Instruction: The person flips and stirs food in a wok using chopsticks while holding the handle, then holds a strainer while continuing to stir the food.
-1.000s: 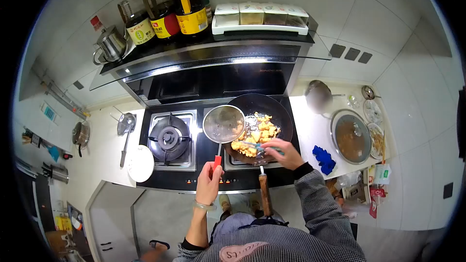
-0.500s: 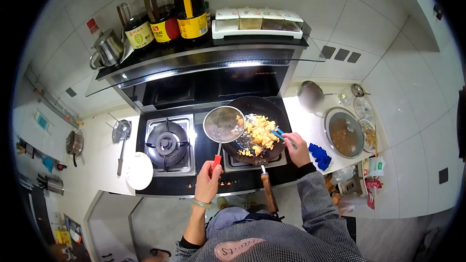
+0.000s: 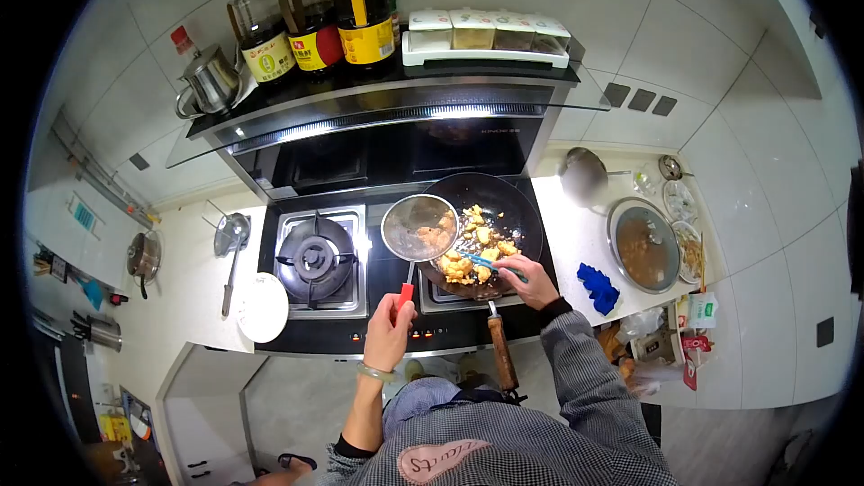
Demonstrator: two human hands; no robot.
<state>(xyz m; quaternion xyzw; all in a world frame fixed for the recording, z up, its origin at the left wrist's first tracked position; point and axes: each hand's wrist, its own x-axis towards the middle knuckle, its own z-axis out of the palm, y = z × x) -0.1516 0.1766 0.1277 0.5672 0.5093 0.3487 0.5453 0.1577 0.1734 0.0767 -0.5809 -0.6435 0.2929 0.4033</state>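
My left hand [image 3: 390, 328] is closed round the red handle of a mesh strainer [image 3: 419, 226]. Several golden-brown fried pieces [image 3: 437, 233] show in the strainer, whose right side overlaps the rim of a black wok [image 3: 468, 189]. My right hand [image 3: 531, 281] grips slim blue tongs [image 3: 479, 259], with their tips among the yellow fried pieces [image 3: 454, 267] low in the wok. Dark oil shows around the food. The wok's wooden handle [image 3: 500, 351] points toward me, and neither hand is on it.
Left of the wok is a bare burner [image 3: 313, 256], with a white plate [image 3: 263, 308] beside it. A ladle [image 3: 230, 256] lies farther left. At the right are a blue cloth [image 3: 598, 289], a lidded pan [image 3: 643, 246] and small bowls. Sauce bottles [image 3: 364, 13] stand on the shelf above.
The tongs and my right hand have moved left and down in the wok. Food has shifted toward the strainer side, more brown pieces show in the strainer, and the view has shifted slightly.
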